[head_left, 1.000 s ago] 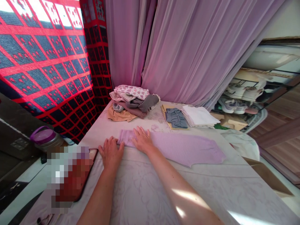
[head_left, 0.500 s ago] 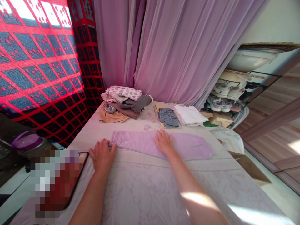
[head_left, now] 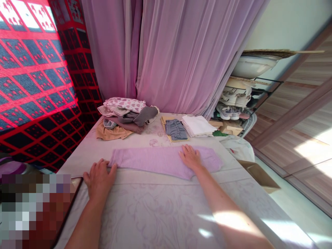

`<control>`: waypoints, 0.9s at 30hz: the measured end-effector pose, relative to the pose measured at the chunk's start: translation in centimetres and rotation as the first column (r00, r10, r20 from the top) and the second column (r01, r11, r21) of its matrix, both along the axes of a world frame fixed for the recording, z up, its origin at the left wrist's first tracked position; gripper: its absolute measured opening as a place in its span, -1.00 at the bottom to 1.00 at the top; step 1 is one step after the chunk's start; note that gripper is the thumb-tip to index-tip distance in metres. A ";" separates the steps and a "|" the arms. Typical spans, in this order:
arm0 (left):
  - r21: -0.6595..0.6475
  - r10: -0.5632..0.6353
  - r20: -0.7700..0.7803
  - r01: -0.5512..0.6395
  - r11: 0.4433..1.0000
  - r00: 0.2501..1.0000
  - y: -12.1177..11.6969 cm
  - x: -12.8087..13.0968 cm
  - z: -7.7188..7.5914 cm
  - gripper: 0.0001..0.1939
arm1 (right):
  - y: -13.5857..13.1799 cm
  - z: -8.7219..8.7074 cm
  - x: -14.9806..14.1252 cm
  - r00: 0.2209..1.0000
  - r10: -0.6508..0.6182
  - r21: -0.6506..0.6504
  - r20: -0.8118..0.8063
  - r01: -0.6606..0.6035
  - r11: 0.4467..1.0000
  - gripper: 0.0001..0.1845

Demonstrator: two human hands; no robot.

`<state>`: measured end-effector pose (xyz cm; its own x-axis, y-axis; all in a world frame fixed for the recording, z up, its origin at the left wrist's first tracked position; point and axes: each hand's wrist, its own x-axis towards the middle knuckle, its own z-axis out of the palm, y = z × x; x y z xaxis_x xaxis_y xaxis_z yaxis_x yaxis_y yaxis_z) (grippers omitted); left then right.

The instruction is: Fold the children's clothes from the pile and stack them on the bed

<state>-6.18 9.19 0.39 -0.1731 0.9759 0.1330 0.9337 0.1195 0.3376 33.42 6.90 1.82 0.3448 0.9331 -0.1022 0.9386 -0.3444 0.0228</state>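
A pair of lilac ribbed trousers (head_left: 150, 159), folded lengthwise, lies flat across the table with its straight leg end to the left and its wider end to the right. My right hand (head_left: 190, 157) rests on the wider part, palm down, fingers extended. At the left end my left hand (head_left: 100, 176) lies on the tablecloth with fingers apart, its thumb and fingertips touching the corner of the leg end. Neither hand is wrapped round anything.
Behind the trousers sits a loose pile of clothes (head_left: 127, 116). Folded grey shorts (head_left: 175, 129) and folded white cloth (head_left: 198, 126) lie right of it. A pixelated flat device (head_left: 38, 211) occupies the left edge. Beyond the table's right side are an open cardboard box (head_left: 259, 176) and a shoe rack (head_left: 268, 93).
My right hand has slid rightward along the trousers toward the wider end. My left hand stays at the leg end. The view has turned slightly to the right.
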 end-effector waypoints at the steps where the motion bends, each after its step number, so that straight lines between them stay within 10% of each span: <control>1: 0.002 0.000 -0.004 0.000 1.000 1.000 0.0 0.0 0.0 -0.52 | -0.3 0.0 0.9 0.999 -0.035 0.014 0.025 0.035 0.999 -0.35; 17: 0.022 0.010 0.009 -0.010 1.000 1.000 -0.8 0.9 1.8 -0.57 | 0.5 3.9 8.8 0.986 -0.020 0.019 0.166 0.017 1.000 -0.64; 27: -0.029 -0.010 -0.051 0.008 1.000 0.999 0.0 0.2 1.4 -0.50 | -1.5 3.3 9.7 0.987 0.068 0.105 0.148 -0.084 0.991 -0.65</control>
